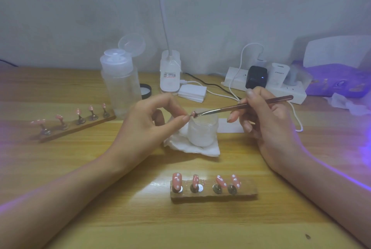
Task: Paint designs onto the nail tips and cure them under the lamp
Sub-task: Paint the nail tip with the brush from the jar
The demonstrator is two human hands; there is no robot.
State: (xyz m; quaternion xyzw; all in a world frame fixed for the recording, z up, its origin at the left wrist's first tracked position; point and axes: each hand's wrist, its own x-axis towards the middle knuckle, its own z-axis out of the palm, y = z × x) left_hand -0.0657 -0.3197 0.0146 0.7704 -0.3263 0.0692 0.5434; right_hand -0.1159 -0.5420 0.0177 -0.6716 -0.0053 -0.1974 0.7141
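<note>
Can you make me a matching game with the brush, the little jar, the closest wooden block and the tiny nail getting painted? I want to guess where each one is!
Things:
1. brush
2. small jar
3. near wooden holder
4. single nail tip

Places:
A. stands on the white tissue
B. pinched by the left hand
C. held in the right hand
D. carries four dotted pink tips

Pairs: 1-C, 2-A, 3-D, 4-B

Left hand (148, 124) pinches what seems a nail tip (194, 113); right hand (269, 122) holds a brush (241, 106) pen-style
</note>
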